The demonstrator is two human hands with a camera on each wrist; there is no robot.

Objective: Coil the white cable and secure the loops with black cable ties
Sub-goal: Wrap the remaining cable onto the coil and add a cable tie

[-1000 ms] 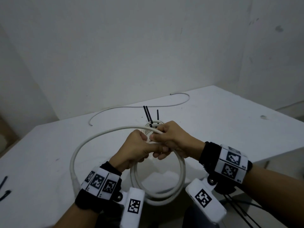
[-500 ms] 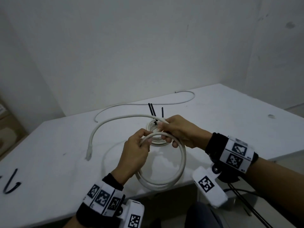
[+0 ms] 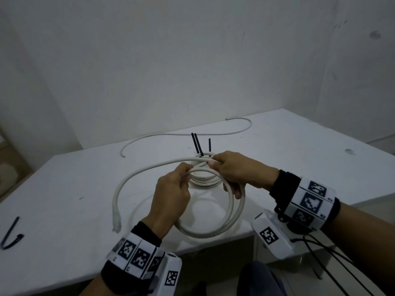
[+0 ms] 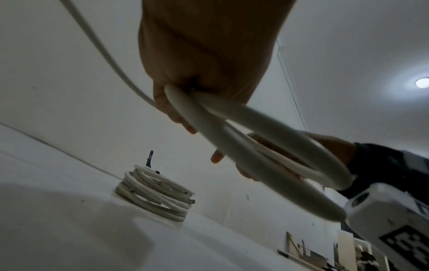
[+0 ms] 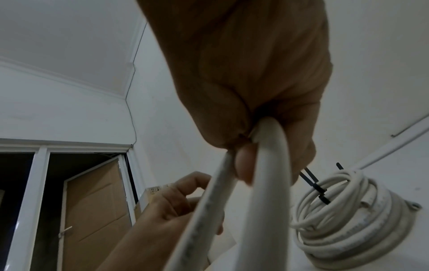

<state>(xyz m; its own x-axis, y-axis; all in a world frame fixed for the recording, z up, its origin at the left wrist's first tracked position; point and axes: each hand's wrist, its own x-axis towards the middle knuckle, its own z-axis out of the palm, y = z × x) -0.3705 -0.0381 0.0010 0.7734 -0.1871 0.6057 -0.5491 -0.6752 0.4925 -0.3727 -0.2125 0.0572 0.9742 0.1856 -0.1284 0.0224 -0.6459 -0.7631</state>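
**Both hands gripping half-made white coil, tail end loose, no tie on it yet**

Far lower left of the head view, loose black cable ties point(image 3: 11, 238) lay on the white table point(image 3: 64, 189), well apart from the hands. Just right of them, the connector end point(image 3: 117, 221) of the white cable point(image 3: 235, 210) hung free, its tail arcing up and right toward the hands. The left hand point(image 3: 171, 193) was curled around the cable at the top of the loops, frame centre; the left wrist view showed two strands bunched in that fist point(image 4: 204, 73). The right hand point(image 3: 237, 169) was also clenched on the cable, right of centre, with one fingertip point(image 5: 242, 165) wedged between two strands. The loops hung below both hands, over the table's near edge. Behind the hands, upper centre, a finished coil point(image 3: 204, 178) sat on the table with black tie tails point(image 3: 197, 144) sticking up. Further back, a thin grey cable point(image 3: 192, 133) ran across toward the upper right.

Judgement: coiling was mid-way, with one more turn of tail to bring in and the bundle not yet tied.

Risks:
- Stiff cable may spring open if either fist loosens; nothing binds the loops.
- The spare ties sat far left, so one hand must let go to fetch one; a single hand may not hold all the turns.
- The loose connector could snag the table edge or whip as the tail is pulled in.
- Uneven loop sizes could leave a tie slack.
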